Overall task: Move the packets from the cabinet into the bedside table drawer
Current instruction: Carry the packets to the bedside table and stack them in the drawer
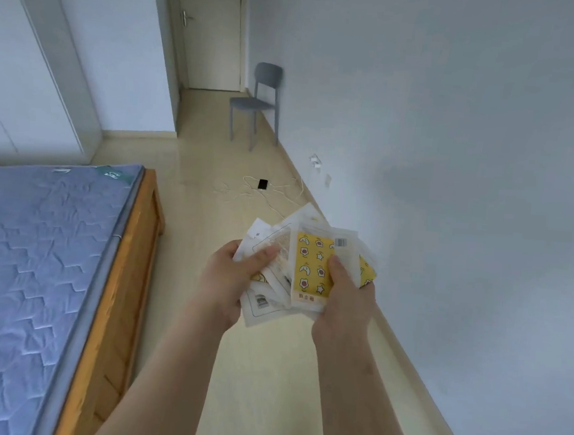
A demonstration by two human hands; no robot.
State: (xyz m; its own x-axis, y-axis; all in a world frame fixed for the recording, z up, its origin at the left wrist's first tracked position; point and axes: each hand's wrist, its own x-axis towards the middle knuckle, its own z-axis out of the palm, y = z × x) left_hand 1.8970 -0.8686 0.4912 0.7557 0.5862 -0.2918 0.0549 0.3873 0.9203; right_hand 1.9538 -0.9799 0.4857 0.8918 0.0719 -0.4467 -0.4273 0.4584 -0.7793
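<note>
Several packets (312, 266), perhaps five, between left hand (228, 279) and right hand (349, 295)

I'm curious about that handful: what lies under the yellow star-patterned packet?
Under the yellow packet, other clear-wrapped packets fan out, gripped by the left hand and right hand; one shows a yellow corner. Their count and most of their faces are covered.

Home bedroom: bare mattress (34, 266) on wood bed frame (126, 273), door (211, 29), grey chair (258, 102), wall sockets (315, 161).
</note>
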